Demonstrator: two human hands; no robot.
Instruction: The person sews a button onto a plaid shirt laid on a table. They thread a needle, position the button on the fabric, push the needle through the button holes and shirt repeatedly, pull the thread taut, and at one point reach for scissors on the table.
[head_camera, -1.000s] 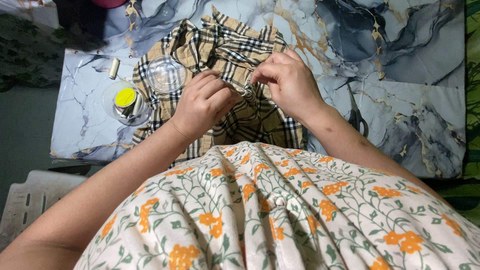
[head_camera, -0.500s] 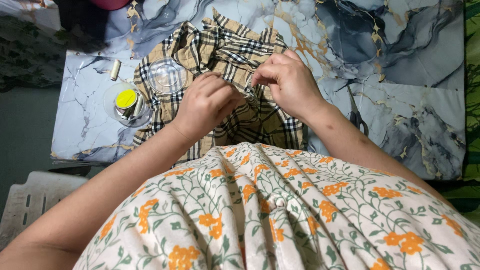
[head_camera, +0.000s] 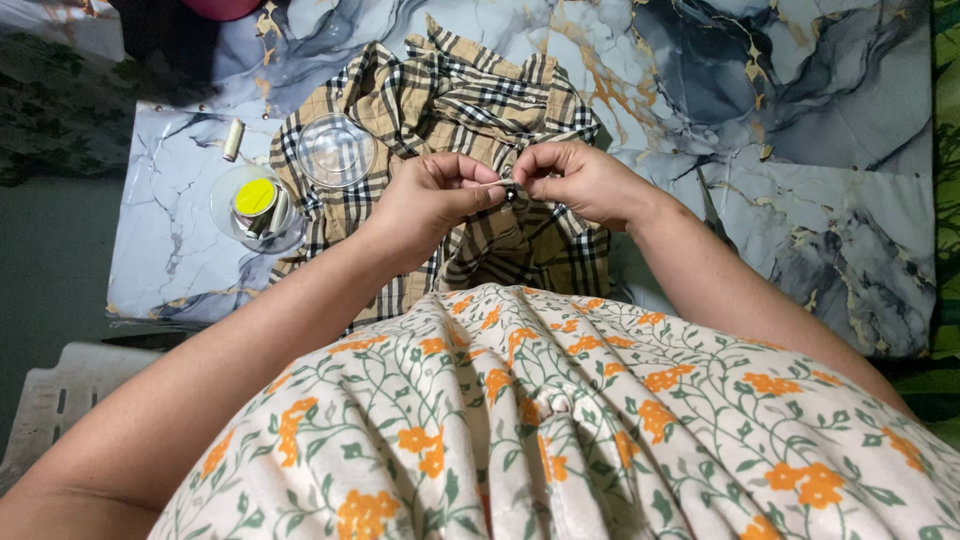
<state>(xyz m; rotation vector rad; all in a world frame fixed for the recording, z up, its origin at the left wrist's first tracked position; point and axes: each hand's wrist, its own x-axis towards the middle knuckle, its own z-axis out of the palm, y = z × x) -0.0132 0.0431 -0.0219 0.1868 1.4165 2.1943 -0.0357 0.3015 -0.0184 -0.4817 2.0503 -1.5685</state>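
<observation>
Marbled floor mat (head_camera: 800, 120) carried a checked shirt (head_camera: 480, 110) near its left edge — both hands, left hand (head_camera: 432, 200) and right hand (head_camera: 575, 180), pinched a small dark button (head_camera: 511, 194) with pale thread above it, fingers closed, for fine control.

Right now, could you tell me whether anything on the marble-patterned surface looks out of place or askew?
Only the plaid shirt lies crumpled and askew, with a clear lid resting on it. The left hand and right hand pinch a small dark button.

A marbled blue-grey mat (head_camera: 820, 130) with gold veins covers the dull green floor (head_camera: 50, 260).
</observation>
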